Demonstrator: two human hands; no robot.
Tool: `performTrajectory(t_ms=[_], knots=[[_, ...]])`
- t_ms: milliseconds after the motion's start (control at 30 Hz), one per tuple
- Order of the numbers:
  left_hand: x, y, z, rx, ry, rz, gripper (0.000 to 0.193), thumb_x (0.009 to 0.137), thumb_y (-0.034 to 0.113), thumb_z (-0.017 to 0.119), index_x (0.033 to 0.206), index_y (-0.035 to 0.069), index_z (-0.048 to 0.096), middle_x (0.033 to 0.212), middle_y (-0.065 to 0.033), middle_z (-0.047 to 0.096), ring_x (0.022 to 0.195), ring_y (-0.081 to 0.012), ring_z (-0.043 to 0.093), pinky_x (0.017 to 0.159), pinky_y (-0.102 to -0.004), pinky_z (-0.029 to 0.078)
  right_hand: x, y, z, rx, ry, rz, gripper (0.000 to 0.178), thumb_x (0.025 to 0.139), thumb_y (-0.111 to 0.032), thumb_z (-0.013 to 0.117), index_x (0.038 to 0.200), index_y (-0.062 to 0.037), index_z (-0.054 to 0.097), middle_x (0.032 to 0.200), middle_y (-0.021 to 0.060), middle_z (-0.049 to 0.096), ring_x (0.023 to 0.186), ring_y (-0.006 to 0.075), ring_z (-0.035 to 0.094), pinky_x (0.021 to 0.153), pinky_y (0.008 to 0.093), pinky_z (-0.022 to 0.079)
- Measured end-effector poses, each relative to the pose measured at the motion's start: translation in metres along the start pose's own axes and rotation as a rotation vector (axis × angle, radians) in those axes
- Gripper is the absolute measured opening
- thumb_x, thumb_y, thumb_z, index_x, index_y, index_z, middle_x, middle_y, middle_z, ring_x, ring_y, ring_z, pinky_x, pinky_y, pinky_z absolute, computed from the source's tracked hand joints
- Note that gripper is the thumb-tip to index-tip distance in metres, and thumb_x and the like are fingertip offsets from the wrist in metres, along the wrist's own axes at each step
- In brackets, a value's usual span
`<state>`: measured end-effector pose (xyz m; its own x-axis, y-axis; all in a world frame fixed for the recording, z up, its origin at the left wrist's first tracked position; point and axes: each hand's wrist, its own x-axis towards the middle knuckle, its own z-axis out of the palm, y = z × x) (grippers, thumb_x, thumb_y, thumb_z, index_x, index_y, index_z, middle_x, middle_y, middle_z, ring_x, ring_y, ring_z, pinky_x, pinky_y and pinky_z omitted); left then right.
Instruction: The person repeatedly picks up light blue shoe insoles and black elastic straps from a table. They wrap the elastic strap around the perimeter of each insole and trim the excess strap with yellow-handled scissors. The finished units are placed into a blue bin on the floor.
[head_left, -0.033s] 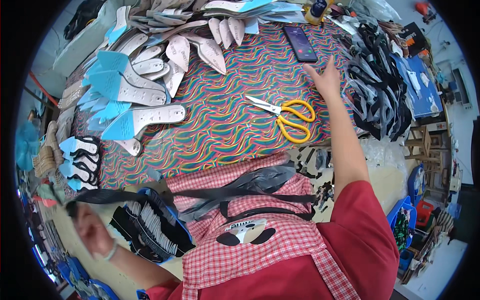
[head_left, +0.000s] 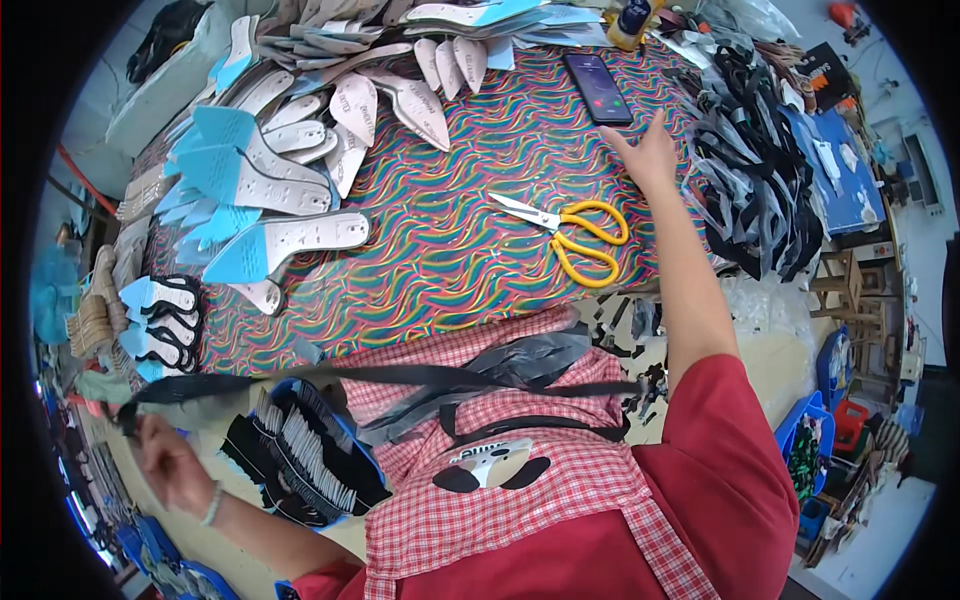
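Observation:
A long black strap (head_left: 430,375) stretches across my lap, its left end at the fingertips of my left hand (head_left: 178,468). Those fingers are closed on it, slightly blurred by motion. Over the table's right side reaches my right hand (head_left: 650,160), thumb and fingers spread, holding nothing. Just beyond its thumb lies a dark phone (head_left: 598,90) with a lit screen. Yellow-handled scissors (head_left: 560,225) rest on the patterned tablecloth (head_left: 430,240), left of my right forearm, blades apart. On my lap, crumpled grey plastic (head_left: 530,360) lies under the strap.
Shoe insoles with blue sheets (head_left: 290,235) pile up at the table's left and back. A heap of black and grey straps (head_left: 755,170) covers the right edge. Below the table, a blue bin (head_left: 345,430) holds black-and-white pieces. A bottle (head_left: 630,25) stands at the back.
My left hand has shifted slightly left and down with the strap's end, and the strap's middle has risen a little. My right hand is almost still.

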<state>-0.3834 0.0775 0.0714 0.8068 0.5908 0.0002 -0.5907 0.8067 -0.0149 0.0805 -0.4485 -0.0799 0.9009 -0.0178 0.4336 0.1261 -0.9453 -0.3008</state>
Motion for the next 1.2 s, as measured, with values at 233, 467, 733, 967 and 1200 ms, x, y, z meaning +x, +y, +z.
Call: performTrajectory(t_ms=[233,467,733,967,1200], knots=[[0.005,0.016,-0.013,0.564,-0.057,0.166,0.020,0.093,0.003,0.048,0.110,-0.007,0.046,0.087,-0.0093,0.042,0.076,-0.0154,0.039,0.060,-0.0246,0.042,0.008,-0.044,0.016,-0.160,-0.067,0.101,0.106,0.071,-0.062,0.067,0.142,0.0052,0.025,0.120,0.0214,0.055,0.117,0.0336,0.047,0.105,0.0475,0.027],[0.019,-0.155,-0.047,0.760,0.122,-0.268,0.028,0.096,0.021,0.049,0.121,0.008,0.047,0.088,-0.0081,0.051,0.059,-0.0100,0.044,0.045,-0.0191,0.038,-0.033,-0.051,-0.007,0.073,-0.140,0.034,0.090,0.078,-0.049,0.066,0.141,0.0038,0.028,0.115,0.0173,0.058,0.111,0.0328,0.051,0.102,0.0491,0.029],[0.008,-0.242,-0.047,0.566,0.055,-0.680,0.026,0.099,0.024,0.042,0.117,0.007,0.051,0.101,-0.0096,0.057,0.058,-0.0098,0.042,0.045,-0.0232,0.038,-0.015,-0.004,0.001,0.303,0.045,-0.451,0.032,0.082,0.004,0.050,0.103,-0.0136,0.068,0.108,0.0111,0.059,0.107,0.0319,0.053,0.092,0.0414,0.042],[0.004,-0.242,-0.061,0.654,0.133,-0.644,0.026,0.098,0.024,0.044,0.112,0.003,0.052,0.095,-0.0112,0.062,0.060,-0.0160,0.055,0.047,-0.0289,0.044,0.010,0.006,0.022,0.104,0.077,-0.439,0.038,0.079,0.004,0.050,0.100,-0.0212,0.070,0.113,0.0109,0.059,0.108,0.0306,0.053,0.093,0.0408,0.043],[0.001,-0.216,-0.081,0.651,0.175,-0.612,0.025,0.098,0.022,0.045,0.115,0.007,0.054,0.097,-0.0106,0.058,0.062,-0.0126,0.047,0.048,-0.0253,0.040,-0.017,-0.016,0.001,0.345,-0.170,-0.172,0.073,0.085,-0.031,0.065,0.140,0.0026,0.030,0.118,0.0156,0.060,0.112,0.0332,0.053,0.095,0.0435,0.041]])
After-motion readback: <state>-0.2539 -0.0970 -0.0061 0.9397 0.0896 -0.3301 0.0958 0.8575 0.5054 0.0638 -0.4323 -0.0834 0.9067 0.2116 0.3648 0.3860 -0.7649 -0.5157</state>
